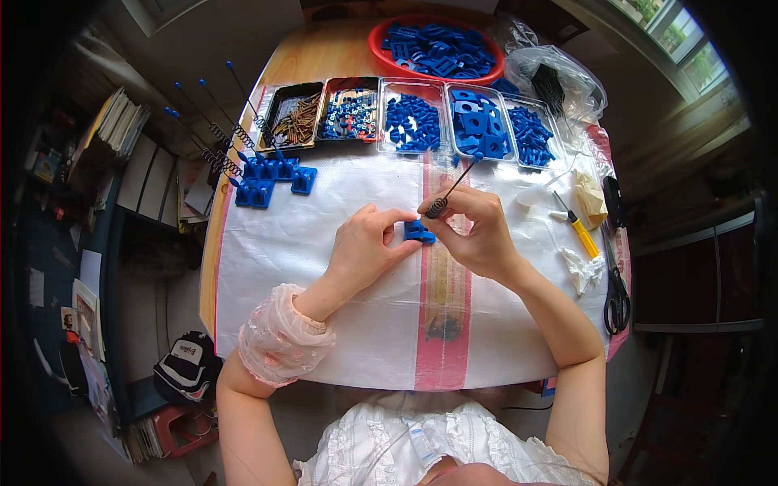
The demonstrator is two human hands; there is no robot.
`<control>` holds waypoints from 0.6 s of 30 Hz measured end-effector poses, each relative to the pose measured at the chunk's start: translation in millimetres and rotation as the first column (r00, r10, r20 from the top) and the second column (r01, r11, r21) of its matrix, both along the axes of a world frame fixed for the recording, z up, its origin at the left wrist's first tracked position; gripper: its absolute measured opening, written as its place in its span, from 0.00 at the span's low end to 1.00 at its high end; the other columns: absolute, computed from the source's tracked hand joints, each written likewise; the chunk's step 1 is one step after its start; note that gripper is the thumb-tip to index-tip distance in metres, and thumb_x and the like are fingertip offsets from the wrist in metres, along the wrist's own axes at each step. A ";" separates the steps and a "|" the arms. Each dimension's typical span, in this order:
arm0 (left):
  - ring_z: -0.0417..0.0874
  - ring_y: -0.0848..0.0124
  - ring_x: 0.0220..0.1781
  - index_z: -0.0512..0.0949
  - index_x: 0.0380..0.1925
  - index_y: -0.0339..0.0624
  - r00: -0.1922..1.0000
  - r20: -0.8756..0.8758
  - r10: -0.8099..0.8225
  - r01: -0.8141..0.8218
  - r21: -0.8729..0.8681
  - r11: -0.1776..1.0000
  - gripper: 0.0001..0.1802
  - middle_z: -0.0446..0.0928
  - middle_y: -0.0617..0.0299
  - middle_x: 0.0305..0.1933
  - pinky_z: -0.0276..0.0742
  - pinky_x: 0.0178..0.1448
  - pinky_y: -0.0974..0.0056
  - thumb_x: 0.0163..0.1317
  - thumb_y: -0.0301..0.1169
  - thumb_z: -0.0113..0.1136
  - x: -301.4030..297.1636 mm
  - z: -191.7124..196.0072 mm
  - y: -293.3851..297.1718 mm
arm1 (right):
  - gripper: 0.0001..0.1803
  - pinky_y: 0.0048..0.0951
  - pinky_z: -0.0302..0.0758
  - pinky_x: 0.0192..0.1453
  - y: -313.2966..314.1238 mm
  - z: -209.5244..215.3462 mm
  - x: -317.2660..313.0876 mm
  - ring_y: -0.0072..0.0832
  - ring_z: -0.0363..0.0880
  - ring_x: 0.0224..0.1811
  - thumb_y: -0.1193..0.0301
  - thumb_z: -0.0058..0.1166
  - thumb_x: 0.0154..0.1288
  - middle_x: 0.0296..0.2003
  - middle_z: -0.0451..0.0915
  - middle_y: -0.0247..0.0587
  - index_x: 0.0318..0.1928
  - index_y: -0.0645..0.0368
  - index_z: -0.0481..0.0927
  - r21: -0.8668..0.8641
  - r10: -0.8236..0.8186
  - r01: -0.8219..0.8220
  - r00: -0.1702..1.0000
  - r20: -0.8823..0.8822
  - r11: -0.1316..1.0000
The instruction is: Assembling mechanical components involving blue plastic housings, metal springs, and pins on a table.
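Note:
Near the middle of the table, my left hand (359, 249) grips a small blue plastic base (419, 234) between thumb and forefinger. Directly above it, my right hand (485, 236) pinches a black coil spring (437, 208) with a thin dark rod that slants up to a blue tip (477, 156). The spring's lower end is close to the base; fingers hide whether they touch. At the far left stand several blue bases (254, 193) grouped together, some with springs and blue-tipped rods (220, 162) rising from them.
Along the back are trays of screws (297, 121), nuts (348, 116) and blue plastic parts (413, 123), before a red basin (374, 53) of blue pieces. To the right lie a yellow-handled screwdriver (582, 235), crumpled tissue (585, 271) and black scissors (617, 301). A white woven sheet (340, 344) covers the table.

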State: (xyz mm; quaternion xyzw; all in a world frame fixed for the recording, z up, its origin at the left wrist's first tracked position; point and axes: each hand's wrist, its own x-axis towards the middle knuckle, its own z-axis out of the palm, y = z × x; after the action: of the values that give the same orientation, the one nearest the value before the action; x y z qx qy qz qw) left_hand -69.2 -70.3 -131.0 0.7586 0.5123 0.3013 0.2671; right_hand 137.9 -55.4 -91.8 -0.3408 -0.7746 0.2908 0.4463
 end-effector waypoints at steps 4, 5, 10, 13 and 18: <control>0.76 0.67 0.30 0.90 0.46 0.55 1.000 -0.017 -0.004 0.004 -0.018 1.000 0.18 0.72 0.66 0.22 0.74 0.36 0.59 0.54 0.40 0.79 0.0 0.7 0.3 | 0.06 0.29 0.80 0.38 0.5 -0.5 0.4 0.33 0.87 0.33 0.80 0.70 0.60 0.32 0.85 0.43 0.37 0.66 0.85 -0.001 0.001 -0.001 1.000 0.006 1.000; 0.76 0.67 0.30 0.90 0.46 0.55 1.000 -0.019 -0.005 0.004 -0.021 1.000 0.18 0.72 0.66 0.22 0.74 0.37 0.59 0.55 0.40 0.79 0.0 0.4 0.5 | 0.06 0.29 0.80 0.38 0.5 -1.0 0.5 0.33 0.87 0.33 0.81 0.70 0.60 0.32 0.85 0.43 0.37 0.66 0.85 -0.002 0.001 -0.001 1.000 0.002 1.000; 0.76 0.67 0.30 0.90 0.46 0.54 1.000 -0.025 -0.004 0.003 -0.022 1.000 0.18 0.72 0.66 0.22 0.74 0.37 0.59 0.55 0.40 0.79 -0.2 1.3 0.4 | 0.06 0.29 0.80 0.38 0.1 0.1 0.6 0.33 0.87 0.33 0.81 0.69 0.60 0.32 0.86 0.43 0.37 0.66 0.86 -0.014 0.006 -0.006 1.000 -0.001 1.000; 0.76 0.67 0.31 0.90 0.46 0.55 1.000 -0.017 -0.004 0.003 -0.033 0.999 0.18 0.72 0.66 0.22 0.74 0.37 0.59 0.55 0.40 0.78 -0.3 2.3 0.3 | 0.06 0.29 0.81 0.38 0.6 -1.4 0.5 0.33 0.87 0.33 0.81 0.69 0.60 0.32 0.86 0.43 0.37 0.66 0.86 -0.007 0.006 -0.006 1.000 -0.002 1.000; 0.76 0.67 0.31 0.90 0.46 0.55 1.000 -0.021 -0.008 0.007 -0.025 1.000 0.17 0.72 0.67 0.22 0.74 0.37 0.59 0.55 0.40 0.78 -0.5 1.8 0.3 | 0.04 0.27 0.82 0.40 -0.2 0.9 0.8 0.28 0.88 0.35 0.82 0.69 0.61 0.35 0.88 0.42 0.36 0.65 0.86 -0.030 0.005 -0.005 1.000 0.011 1.000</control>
State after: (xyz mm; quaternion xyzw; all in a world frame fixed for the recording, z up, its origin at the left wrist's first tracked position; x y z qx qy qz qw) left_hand -69.7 -69.9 -129.3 0.7603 0.5160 0.2857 0.2721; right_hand 138.7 -55.7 -90.9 -0.3473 -0.7736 0.3015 0.4360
